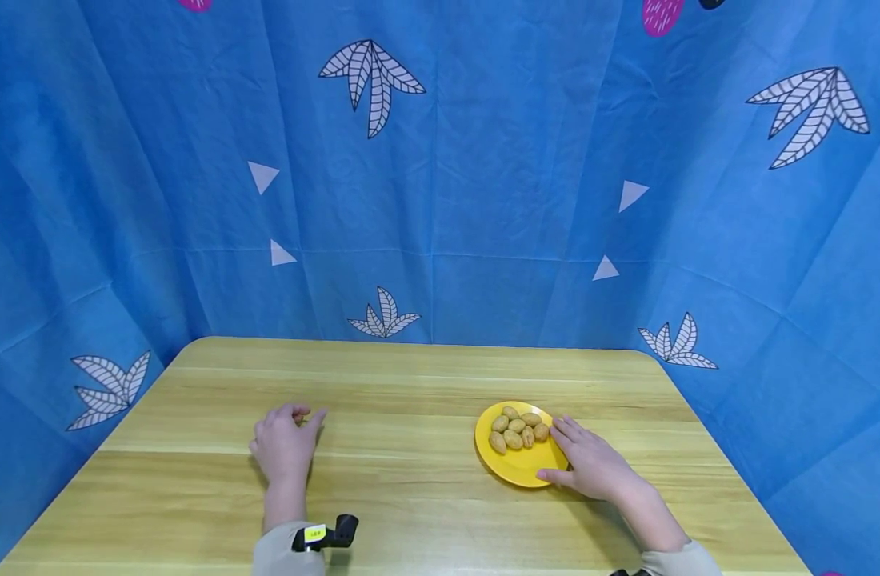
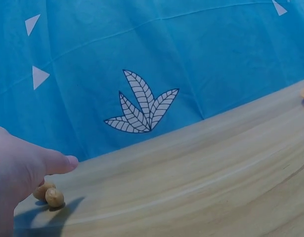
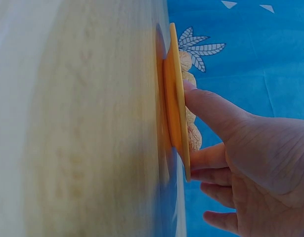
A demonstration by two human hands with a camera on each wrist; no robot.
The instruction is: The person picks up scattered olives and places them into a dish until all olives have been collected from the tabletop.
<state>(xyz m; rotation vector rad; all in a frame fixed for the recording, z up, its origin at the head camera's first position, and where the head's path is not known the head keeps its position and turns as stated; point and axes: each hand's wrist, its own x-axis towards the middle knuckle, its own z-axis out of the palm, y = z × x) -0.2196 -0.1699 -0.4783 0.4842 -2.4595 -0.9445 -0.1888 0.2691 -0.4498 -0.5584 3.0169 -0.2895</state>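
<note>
My left hand (image 1: 285,444) hovers low over the left of the table, fingers loosely bent and thumb apart. Below it, two light brown nuts (image 2: 55,197), walnut-like in their shells, lie side by side on the wood; the hand mostly hides them in the head view. To the right, a round yellow plate (image 1: 512,474) carries several similar nuts (image 1: 516,426), grouped toward its far side. My right hand (image 1: 591,464) is at the plate's right edge, thumb reaching over the rim and fingertips at the rim beside the nuts. Its fingers are spread and fairly straight.
The pale wooden table (image 1: 397,480) has rounded far corners. Blue cloth (image 1: 440,200) with leaf and triangle prints hangs behind it and along both sides. A black wrist camera mount (image 1: 326,536) sits on the left sleeve.
</note>
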